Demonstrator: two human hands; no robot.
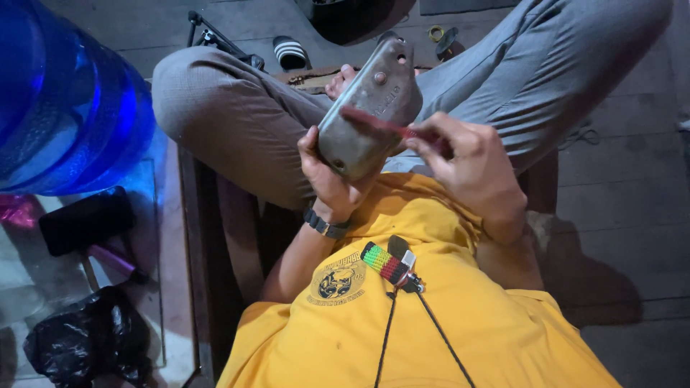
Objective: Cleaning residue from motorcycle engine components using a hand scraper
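While the left hand cups the lower end of a grey metal cover, fingers curled shut around its edge, the piece stands tilted above the lap, its narrow end pointing away toward a bare foot.
Right hand: closed in a pinch on a slim reddish tool, seemingly a brush or file, its tip laid across the cover's face.
Cover: dull, smudged, with two round holes near the far end; how much of the surface is already worked cannot be told, and it looks grimy all over.
Person: seated cross-legged in grey trousers and yellow shirt, dark watch on the left wrist.
Surroundings: large blue water bottle at left; black bag below it; striped sandal on the dark floor.
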